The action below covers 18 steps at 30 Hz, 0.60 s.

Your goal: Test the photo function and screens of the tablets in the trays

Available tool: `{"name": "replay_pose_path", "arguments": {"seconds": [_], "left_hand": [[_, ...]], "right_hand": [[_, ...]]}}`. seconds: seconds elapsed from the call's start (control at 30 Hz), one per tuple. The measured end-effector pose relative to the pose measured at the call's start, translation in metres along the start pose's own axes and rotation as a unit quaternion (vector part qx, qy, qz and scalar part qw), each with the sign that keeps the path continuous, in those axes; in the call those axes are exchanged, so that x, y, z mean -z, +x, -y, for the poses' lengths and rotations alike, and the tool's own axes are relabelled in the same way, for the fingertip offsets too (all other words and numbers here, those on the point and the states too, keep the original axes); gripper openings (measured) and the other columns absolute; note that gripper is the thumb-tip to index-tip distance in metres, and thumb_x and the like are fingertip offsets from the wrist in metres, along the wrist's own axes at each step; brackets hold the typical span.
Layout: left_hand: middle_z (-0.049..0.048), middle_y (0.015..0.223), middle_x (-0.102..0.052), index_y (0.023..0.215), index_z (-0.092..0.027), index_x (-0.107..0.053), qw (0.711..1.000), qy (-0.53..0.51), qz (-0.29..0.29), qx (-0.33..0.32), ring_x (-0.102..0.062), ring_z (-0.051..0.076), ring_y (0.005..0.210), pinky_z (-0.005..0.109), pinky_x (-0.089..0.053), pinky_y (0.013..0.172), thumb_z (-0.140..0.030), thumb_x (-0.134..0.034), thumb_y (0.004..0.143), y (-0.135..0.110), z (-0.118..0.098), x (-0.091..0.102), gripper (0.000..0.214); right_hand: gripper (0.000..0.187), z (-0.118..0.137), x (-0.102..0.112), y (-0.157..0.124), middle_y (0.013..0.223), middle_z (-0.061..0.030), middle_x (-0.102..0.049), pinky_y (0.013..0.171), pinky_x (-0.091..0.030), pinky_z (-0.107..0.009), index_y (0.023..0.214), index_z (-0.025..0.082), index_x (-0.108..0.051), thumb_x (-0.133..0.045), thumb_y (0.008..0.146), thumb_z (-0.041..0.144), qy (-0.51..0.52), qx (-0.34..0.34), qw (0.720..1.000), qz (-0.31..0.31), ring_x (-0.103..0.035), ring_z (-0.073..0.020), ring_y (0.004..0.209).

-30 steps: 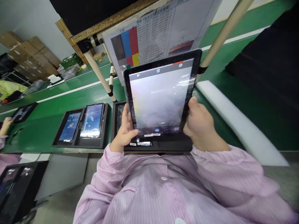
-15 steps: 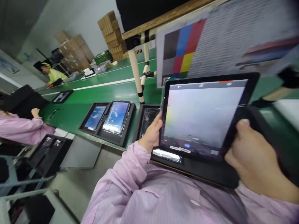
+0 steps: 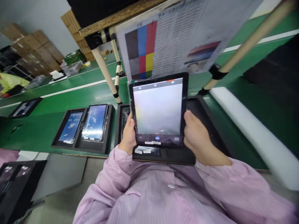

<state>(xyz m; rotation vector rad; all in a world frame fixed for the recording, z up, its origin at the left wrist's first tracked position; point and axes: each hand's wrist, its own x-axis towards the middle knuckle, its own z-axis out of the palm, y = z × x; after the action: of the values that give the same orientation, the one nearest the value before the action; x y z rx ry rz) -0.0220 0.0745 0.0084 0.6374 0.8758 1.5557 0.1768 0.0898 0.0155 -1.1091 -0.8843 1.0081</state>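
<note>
A black-framed tablet [image 3: 160, 110] is held upright in front of me, its lit screen showing a pale, nearly blank camera picture. My left hand [image 3: 129, 133] is closed on its left edge, thumb at the front. On the opposite edge, my right hand [image 3: 197, 135] is closed the same way. Beneath the tablet lies a black foam tray [image 3: 175, 155], mostly hidden behind it. Another tablet [image 3: 147, 151] shows in part in that tray, under the held one.
To the left, a second black tray [image 3: 109, 124] holds two lit tablets on the green conveyor [image 3: 46, 129]. A printed colour chart sheet [image 3: 170, 40] hangs ahead between beige frame posts [image 3: 102, 70]. White foam [image 3: 252, 133] lies at right. A person in yellow [image 3: 12, 82] is far left.
My view has swung to the right, so the trays and chart appear further left. The tablet stays in both hands and looks smaller, more squarely in front of me.
</note>
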Motion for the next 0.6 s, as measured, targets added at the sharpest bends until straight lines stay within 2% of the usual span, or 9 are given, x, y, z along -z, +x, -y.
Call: {"name": "replay_pose_path", "arguments": {"seconds": [0.07,0.17,0.37,0.5,0.6], "left_hand": [[0.0001,0.137,-0.066,0.129,-0.033,-0.067,1.000,-0.003,0.013,0.002,-0.056,0.023,0.135,0.038,-0.043,0.115,-0.054,-0.079,0.078,0.0010,0.0014,-0.0001,0.056],[-0.0010,0.131,-0.069,0.126,-0.036,-0.068,1.000,-0.004,0.025,-0.008,-0.057,0.022,0.134,0.037,-0.043,0.115,-0.054,-0.078,0.078,0.0007,0.0025,-0.0009,0.052],[0.0035,0.140,-0.064,0.127,-0.031,-0.067,1.000,0.021,0.007,-0.017,-0.052,0.027,0.138,0.044,-0.043,0.115,-0.057,-0.077,0.078,-0.0012,0.0033,0.0007,0.056],[0.0027,0.145,-0.061,0.130,-0.031,-0.065,1.000,0.014,0.013,-0.013,-0.051,0.027,0.140,0.043,-0.042,0.117,-0.053,-0.074,0.083,-0.0002,0.0036,0.0024,0.053],[0.0012,0.146,-0.060,0.134,-0.033,-0.062,1.000,0.000,0.014,0.005,-0.051,0.027,0.140,0.045,-0.043,0.116,-0.050,-0.072,0.085,0.0008,0.0041,0.0021,0.052]], "right_hand": [[0.078,0.0018,-0.0016,-0.0029,0.142,-0.0073,-0.053,0.126,-0.029,-0.039,0.131,0.020,-0.062,-0.062,0.080,0.080,0.012,0.027,0.999,0.012,-0.044,-0.0209,0.140],[0.074,0.0058,-0.0004,-0.0065,0.150,-0.0048,-0.045,0.129,-0.022,-0.040,0.140,0.023,-0.056,-0.063,0.085,0.072,0.028,0.047,0.998,0.041,-0.038,-0.0192,0.145],[0.062,0.0025,0.0022,-0.0053,0.144,-0.0060,-0.051,0.125,-0.032,-0.045,0.134,0.024,-0.059,-0.064,0.088,0.066,0.060,0.037,0.996,0.060,-0.046,-0.0223,0.139],[0.065,0.0033,-0.0001,-0.0016,0.144,-0.0069,-0.051,0.123,-0.036,-0.043,0.131,0.023,-0.061,-0.060,0.088,0.072,0.074,0.032,0.993,0.084,-0.048,-0.0223,0.137],[0.066,0.0043,-0.0012,-0.0006,0.147,-0.0047,-0.048,0.125,-0.033,-0.039,0.131,0.023,-0.061,-0.061,0.087,0.072,0.080,0.033,0.992,0.088,-0.044,-0.0199,0.140]]}}
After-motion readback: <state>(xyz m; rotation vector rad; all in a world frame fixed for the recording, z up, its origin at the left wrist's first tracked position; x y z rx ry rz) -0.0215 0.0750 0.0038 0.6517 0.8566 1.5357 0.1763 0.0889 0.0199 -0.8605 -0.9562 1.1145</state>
